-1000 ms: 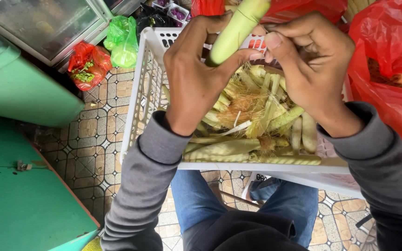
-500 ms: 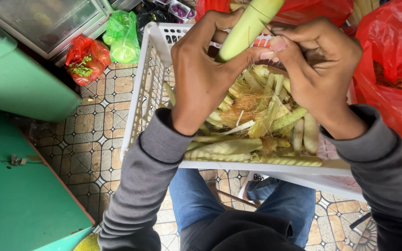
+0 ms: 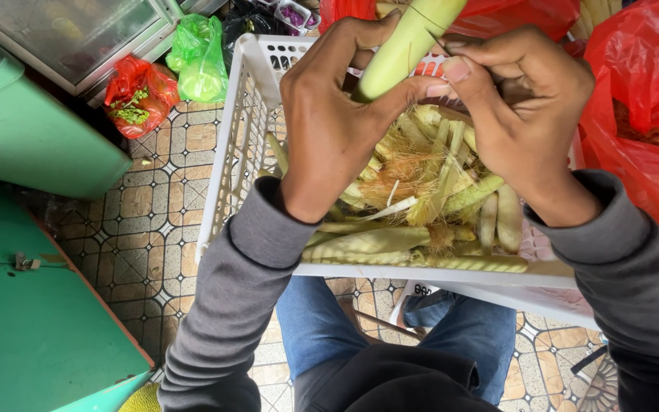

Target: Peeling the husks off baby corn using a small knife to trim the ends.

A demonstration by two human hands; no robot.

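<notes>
White crate point(image 3: 247, 145) full of corn husks point(image 3: 421, 191). Left hand point(image 3: 329, 122) grips corn ear point(image 3: 406, 46), top cut off; right hand point(image 3: 520, 114) pinches husk.

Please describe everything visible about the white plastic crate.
The white plastic crate is rectangular, with slotted lattice walls and a solid rim. It rests near the person's knees above the tiled floor. It holds pale green husks with orange-brown silk. Red plastic bags are at its right side. Both hands work above it.
</notes>
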